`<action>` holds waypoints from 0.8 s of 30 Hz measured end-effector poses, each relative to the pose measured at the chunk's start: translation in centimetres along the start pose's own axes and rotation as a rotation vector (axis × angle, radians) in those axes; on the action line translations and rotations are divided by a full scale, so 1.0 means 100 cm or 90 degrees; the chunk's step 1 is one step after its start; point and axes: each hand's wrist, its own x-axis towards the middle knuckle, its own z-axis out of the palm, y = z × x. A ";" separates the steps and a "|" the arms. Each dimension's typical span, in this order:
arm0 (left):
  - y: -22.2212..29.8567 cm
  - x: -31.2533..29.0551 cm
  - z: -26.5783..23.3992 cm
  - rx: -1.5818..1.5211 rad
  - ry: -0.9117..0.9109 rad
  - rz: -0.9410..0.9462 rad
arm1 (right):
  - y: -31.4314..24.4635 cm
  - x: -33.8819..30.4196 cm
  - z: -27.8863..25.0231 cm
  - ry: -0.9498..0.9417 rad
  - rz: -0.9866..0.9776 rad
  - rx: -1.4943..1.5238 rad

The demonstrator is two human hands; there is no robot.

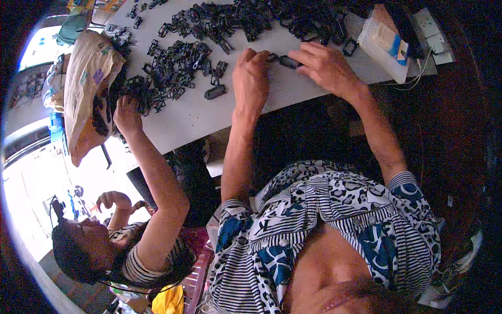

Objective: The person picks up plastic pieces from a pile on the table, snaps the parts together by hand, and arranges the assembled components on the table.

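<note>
Ur L hand pinches a dark pc, R hand half-curled at black part, hold unclear; big piles left, done count unclear.

- Your left forearm runs bare and nearly straight up toward the bench, its wrist over the near edge.
- Your left hand is over the bench, back upward, fingers curled inward.
- Your right forearm slants up and leftward, its wrist around the same near edge.
- Your right hand faces your left one, fingers bent and slightly spread; the hands are near, apart.
</note>
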 end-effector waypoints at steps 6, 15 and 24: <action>-0.004 -0.003 -0.011 -0.048 -0.037 -0.017 | 0.014 0.016 -0.008 0.016 -0.135 0.050; 0.009 -0.012 -0.022 -0.020 0.066 -0.050 | 0.021 0.016 -0.009 -0.066 -0.140 0.000; 0.005 -0.011 -0.005 -0.012 0.102 -0.069 | 0.003 0.027 0.010 0.011 -0.016 0.076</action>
